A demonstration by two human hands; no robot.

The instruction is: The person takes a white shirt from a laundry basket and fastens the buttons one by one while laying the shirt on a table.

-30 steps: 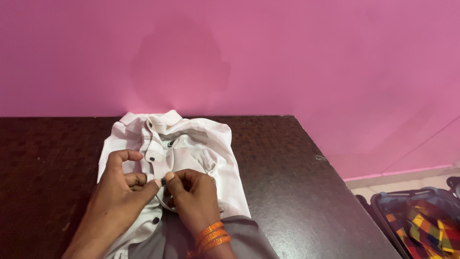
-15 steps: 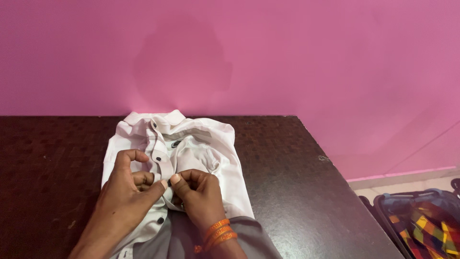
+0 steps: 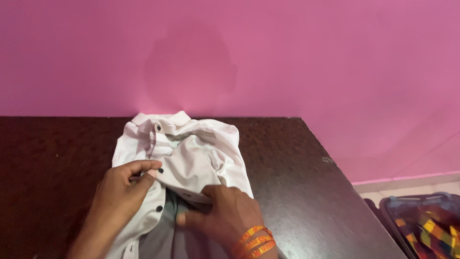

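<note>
A white shirt (image 3: 206, 148) with small dark buttons lies on the dark table (image 3: 297, 182), collar toward the pink wall. My left hand (image 3: 122, 189) pinches the button placket near a dark button at the shirt's left front. My right hand (image 3: 225, 216), with orange bangles (image 3: 253, 242) on the wrist, rests low on the shirt, fingers spread under the loose right front panel. A grey garment (image 3: 170, 235) lies under the shirt's lower part, between my hands.
The table's right edge runs diagonally down to the right. Beyond it, on the floor at bottom right, sits an open suitcase (image 3: 426, 225) with colourful patterned cloth inside. The pink wall (image 3: 287, 57) stands right behind the table.
My right hand let go of the placket and slid down and right, lifting the shirt's right front panel. The left hand stays on the placket. The view shifted slightly left.
</note>
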